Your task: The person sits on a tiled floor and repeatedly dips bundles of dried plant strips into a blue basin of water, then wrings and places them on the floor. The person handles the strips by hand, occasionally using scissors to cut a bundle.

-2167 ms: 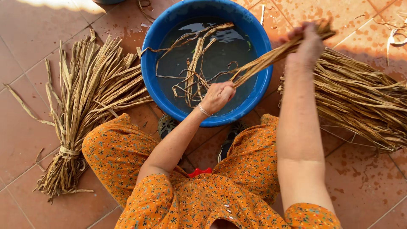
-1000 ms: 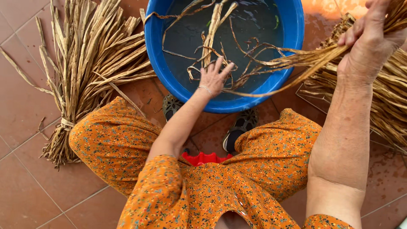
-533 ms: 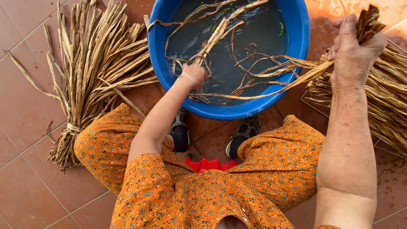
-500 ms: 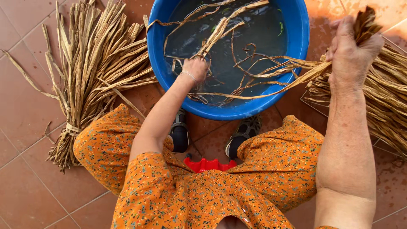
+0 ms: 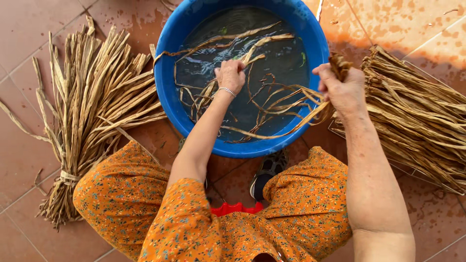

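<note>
A round blue basin (image 5: 170, 53) of dark water stands on the tiled floor in front of me. Long dry straw strips (image 5: 252, 102) lie soaking in it. My left hand (image 5: 230, 75), with a thin bracelet at the wrist, reaches into the basin and closes on some wet strips. My right hand (image 5: 342, 87) is at the basin's right rim, gripping the dry ends of a bunch of strips that trail down into the water.
A tied bundle of dry straw (image 5: 87, 111) lies fanned out on the floor to the left. A larger heap of straw (image 5: 417, 116) rests on a wire rack at the right. My knees in orange flowered cloth (image 5: 121, 194) flank a red stool (image 5: 233, 208) below.
My right hand has come left to the basin's rim, and its strips sag further into the water. My left hand has shifted toward the basin's middle.
</note>
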